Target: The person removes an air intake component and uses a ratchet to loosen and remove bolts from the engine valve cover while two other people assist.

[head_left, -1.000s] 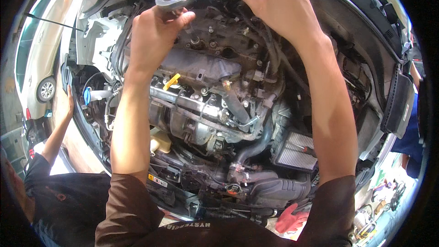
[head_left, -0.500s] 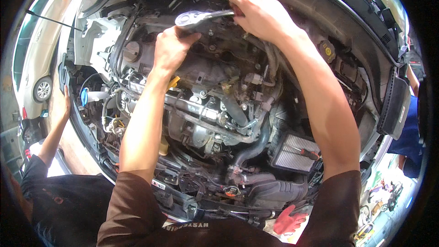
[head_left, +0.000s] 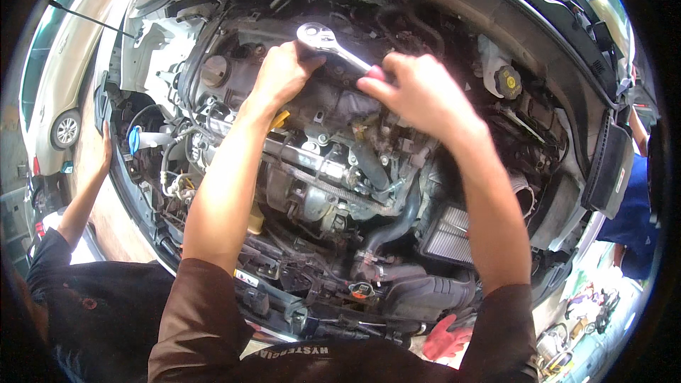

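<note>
A steel ratchet point(head_left: 323, 40) lies diagonally over the engine's dark top cover point(head_left: 245, 48). My left hand point(head_left: 282, 74) is closed just under the ratchet's head, gripping the tool. My right hand point(head_left: 418, 92) is wrapped round the red end of its handle, slightly blurred. Below my wrists are a yellow dipstick loop point(head_left: 279, 120) and a metal rail with hoses point(head_left: 305, 156). Whatever lies beneath the ratchet head is hidden by my left fingers.
A co-worker's hand point(head_left: 105, 149) rests at the left fender; another person in blue point(head_left: 628, 198) is at the right. A pleated air filter point(head_left: 445, 234), a capped reservoir point(head_left: 509, 81) and a red glove point(head_left: 443, 337) lie around. A beige car point(head_left: 67, 85) stands beyond.
My right hand has swung down toward me with the handle, which now angles down to the right. The ratchet head and my left hand have shifted right and slightly down.
</note>
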Demonstrator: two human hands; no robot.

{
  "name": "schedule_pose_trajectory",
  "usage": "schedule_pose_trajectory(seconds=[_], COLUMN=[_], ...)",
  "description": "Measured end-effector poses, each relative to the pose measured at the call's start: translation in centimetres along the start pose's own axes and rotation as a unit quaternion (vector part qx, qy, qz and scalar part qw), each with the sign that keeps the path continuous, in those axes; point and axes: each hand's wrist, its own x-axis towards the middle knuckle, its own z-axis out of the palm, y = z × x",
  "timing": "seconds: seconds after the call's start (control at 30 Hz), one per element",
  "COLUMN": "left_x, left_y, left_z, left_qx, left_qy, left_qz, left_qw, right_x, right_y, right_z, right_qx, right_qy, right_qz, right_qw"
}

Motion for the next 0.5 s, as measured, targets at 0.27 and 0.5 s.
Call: schedule_pose_trajectory(seconds=[0.27,0.5], left_x=[-0.2,-0.5], left_y=[0.1,0.3], left_z=[-0.6,-0.6], left_qx=[0.041,0.029], left_qy=[-0.046,-0.029], left_qz=[0.027,0.014], left_qw=[0.998,0.999], right_x=[-4.6,3.1], right_y=[-5.3,2.3], right_z=[5.1,-1.2], right_qx=[0.065,-0.237], right_qy=[0.081,0.059], right_qz=[0.056,-0.096], right_qw=[0.993,0.965])
